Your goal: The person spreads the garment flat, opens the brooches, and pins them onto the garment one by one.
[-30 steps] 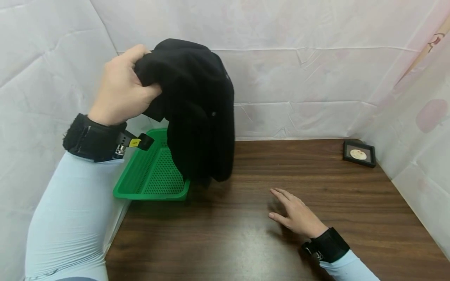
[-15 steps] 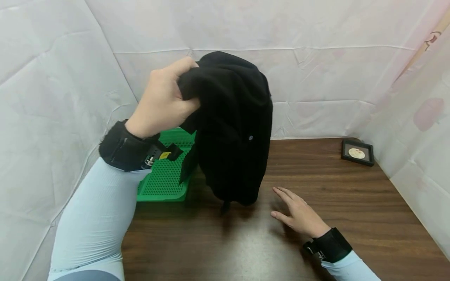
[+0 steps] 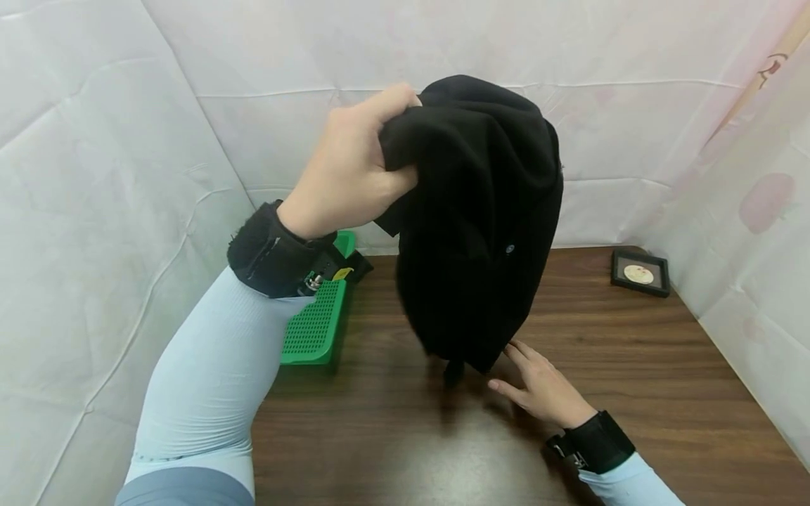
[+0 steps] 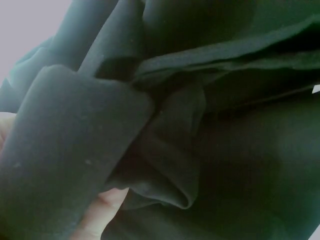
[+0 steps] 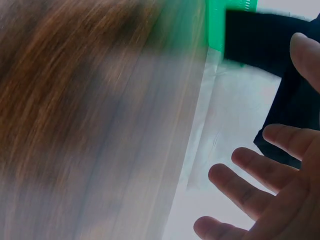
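Observation:
My left hand (image 3: pixel 354 165) grips a black garment (image 3: pixel 481 218) by its upper left part and holds it above the table. The cloth hangs in folds, with a small button on its front. In the left wrist view dark cloth (image 4: pixel 65 145) fills most of the picture, and part of a finger (image 4: pixel 104 207) shows beneath a fold. My right hand (image 3: pixel 544 390) is low over the table, fingers spread, beside the garment's lower right edge. The right wrist view shows its fingers (image 5: pixel 245 185) apart, holding nothing; whether they touch the cloth I cannot tell.
A green perforated basket (image 3: pixel 310 327) stands at the left on the brown wooden table (image 3: pixel 392 422), partly hidden by my left arm. A small black frame with a round cream piece (image 3: pixel 639 273) lies at the back right. White sheets (image 3: pixel 126 211) enclose the table.
My left hand has carried the garment rightward from beside the basket, to just above the right hand. The right hand has hardly moved.

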`<state>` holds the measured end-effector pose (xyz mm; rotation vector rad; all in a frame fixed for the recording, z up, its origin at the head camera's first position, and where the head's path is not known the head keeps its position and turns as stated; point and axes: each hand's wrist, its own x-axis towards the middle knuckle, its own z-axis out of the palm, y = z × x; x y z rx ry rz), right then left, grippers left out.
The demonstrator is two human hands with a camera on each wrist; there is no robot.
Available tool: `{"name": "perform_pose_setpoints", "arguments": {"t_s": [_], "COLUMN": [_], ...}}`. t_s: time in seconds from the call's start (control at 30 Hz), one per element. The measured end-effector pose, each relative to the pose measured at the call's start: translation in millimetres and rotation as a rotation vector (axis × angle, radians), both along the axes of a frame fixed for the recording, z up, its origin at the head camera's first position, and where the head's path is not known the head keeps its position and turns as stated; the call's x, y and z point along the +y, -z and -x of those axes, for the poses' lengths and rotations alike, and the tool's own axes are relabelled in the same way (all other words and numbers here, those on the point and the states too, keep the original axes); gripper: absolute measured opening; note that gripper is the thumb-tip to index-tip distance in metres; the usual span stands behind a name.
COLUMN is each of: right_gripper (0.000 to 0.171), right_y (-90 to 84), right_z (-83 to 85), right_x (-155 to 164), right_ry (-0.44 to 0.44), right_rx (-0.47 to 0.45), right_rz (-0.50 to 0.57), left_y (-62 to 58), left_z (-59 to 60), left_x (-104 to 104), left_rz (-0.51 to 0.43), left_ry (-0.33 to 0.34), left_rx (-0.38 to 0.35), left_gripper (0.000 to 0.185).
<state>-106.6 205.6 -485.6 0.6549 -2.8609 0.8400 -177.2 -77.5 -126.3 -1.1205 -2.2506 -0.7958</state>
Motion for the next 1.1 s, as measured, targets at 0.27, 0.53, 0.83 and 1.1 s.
{"name": "perform_pose_setpoints", "arguments": {"t_s": [0.27,0.53,0.83,1.1], "right_gripper": [0.080,0.075,0.069,0.064], "right_y": [-0.8,-1.4,-5.5,-14.2], "right_z": [-0.2,-2.0,-0.3,-3.2], "right_x": [-1,1,7,8], "right_ry": [0.006,0.023,-0.005,0.006], "right_rx": [-0.007,-0.018,-0.005,0.015], "right_rz": [0.003,-0.012,0.040,0.067], "left_y": [13.3,42.7,96.3,145.7], "left_z": [5.7,17.2,28.0,33.3], "left_x": [-7,-7,0,8], "left_rz": [0.003,0.105,0.270,0.431], "left_ry": [0.017,0.104,0.231,0.211], "left_rx": [-0.045,-0.079,-0.226,-0.358], "left_gripper": [0.017,0.023,0.037,0.044]}}
